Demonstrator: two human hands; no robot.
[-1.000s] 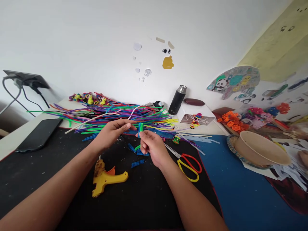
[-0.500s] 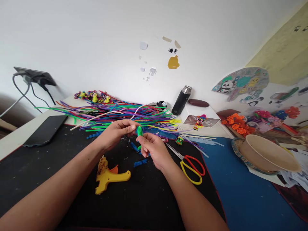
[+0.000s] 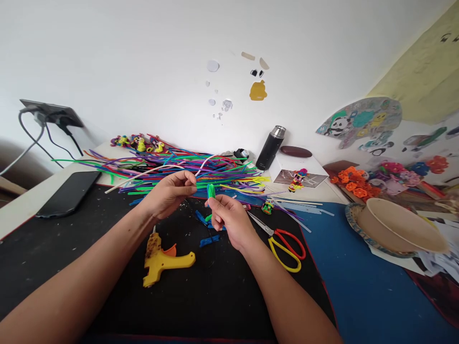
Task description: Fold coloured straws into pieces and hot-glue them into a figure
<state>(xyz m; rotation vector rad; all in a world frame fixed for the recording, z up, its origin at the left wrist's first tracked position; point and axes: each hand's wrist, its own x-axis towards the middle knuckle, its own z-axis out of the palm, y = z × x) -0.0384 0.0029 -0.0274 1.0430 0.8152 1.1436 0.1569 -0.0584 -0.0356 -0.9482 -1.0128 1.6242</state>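
Right hand (image 3: 227,217), centre of the frame: thumb and fingers pinched together on a small bright-green bundle (image 3: 211,192), which stood upright above the fingertips at mid-frame. Left hand (image 3: 171,193), just left of centre: fingers curled, thumb brought toward the forefinger, apart from the bundle; whether it gripped anything thin could not be told. Below the hands, on a black mat (image 3: 215,306): several short blue pieces (image 3: 209,240), partly hidden by the right hand. Lower left of centre: one yellow glue gun (image 3: 163,262), orange trigger, nozzle pointing up the frame. Right of centre: one pair of scissors (image 3: 271,232), one handle red, one yellow, blades toward the hands. Behind the hands, across the middle: a heap of many-coloured fuzzy stems (image 3: 161,169). Left: one dark phone (image 3: 68,195), lying flat. Right: one beige bowl (image 3: 405,224), tilted.
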